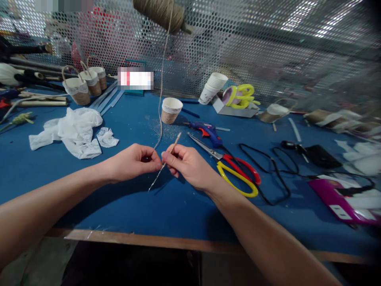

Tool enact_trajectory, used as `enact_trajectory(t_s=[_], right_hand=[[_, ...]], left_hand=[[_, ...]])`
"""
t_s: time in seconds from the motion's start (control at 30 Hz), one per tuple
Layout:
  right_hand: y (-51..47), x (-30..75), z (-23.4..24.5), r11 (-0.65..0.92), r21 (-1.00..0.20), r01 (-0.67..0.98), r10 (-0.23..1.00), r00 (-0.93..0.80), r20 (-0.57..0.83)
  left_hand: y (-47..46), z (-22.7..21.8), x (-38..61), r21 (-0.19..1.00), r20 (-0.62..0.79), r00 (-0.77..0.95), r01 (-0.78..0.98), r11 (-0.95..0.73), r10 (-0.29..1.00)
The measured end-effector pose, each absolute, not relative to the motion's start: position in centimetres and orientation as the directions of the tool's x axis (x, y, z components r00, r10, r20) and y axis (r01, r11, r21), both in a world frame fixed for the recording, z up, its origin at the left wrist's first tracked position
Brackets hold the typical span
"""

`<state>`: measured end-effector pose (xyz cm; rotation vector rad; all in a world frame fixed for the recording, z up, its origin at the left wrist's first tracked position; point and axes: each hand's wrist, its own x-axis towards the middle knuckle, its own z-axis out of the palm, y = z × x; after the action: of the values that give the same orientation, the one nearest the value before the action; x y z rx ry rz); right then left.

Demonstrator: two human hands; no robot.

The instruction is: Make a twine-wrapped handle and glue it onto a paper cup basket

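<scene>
Near the front middle of the blue table, my right hand point(190, 165) pinches a thin wire point(154, 182). Its upper end is wrapped in twine, while the lower end looks bare and silvery. My left hand point(133, 162) is closed at the fingertips on the twine point(162, 79), right beside the wire. That strand runs down from a large spool point(159, 14) at the top. Beyond my hands stands a paper cup point(170, 116) with a brown wrapped lower part and a lace rim. A blue glue gun point(208, 133) and open scissors point(219, 154) lie right of my right hand.
White lace point(71, 127) lies left, before several handled cups point(77, 93). Stacked paper cups point(212, 88) and a box point(235, 108) with yellow tape rolls stand at the back. A black cord point(279, 174) and a purple package point(336, 198) lie right. A perforated metal panel point(253, 47) closes the back.
</scene>
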<state>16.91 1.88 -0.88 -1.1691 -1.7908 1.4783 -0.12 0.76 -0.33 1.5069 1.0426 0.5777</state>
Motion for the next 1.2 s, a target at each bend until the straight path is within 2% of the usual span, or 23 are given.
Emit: enact_trajectory(t_s=[0.23, 0.57, 1.2], right_hand=[[1.74, 16.76, -0.45, 0.045, -0.926, 0.375, 0.891, -0.435, -0.133], [1.50, 16.52, -0.07, 0.127, -0.891, 0.436, 0.912, -0.405, -0.069], [1.39, 16.39, -0.67, 0.149, -0.893, 0.425, 0.929, -0.369, -0.021]], left_hand=[[0.44, -0.38, 0.17, 0.957, -0.209, 0.437, 0.274, 0.092, 0.875], [0.10, -0.59, 0.55, 0.961, -0.241, 0.393, 0.225, 0.161, 0.887], [0.05, -1.00, 0.74, 0.963, -0.258, 0.372, 0.166, 0.210, 0.892]])
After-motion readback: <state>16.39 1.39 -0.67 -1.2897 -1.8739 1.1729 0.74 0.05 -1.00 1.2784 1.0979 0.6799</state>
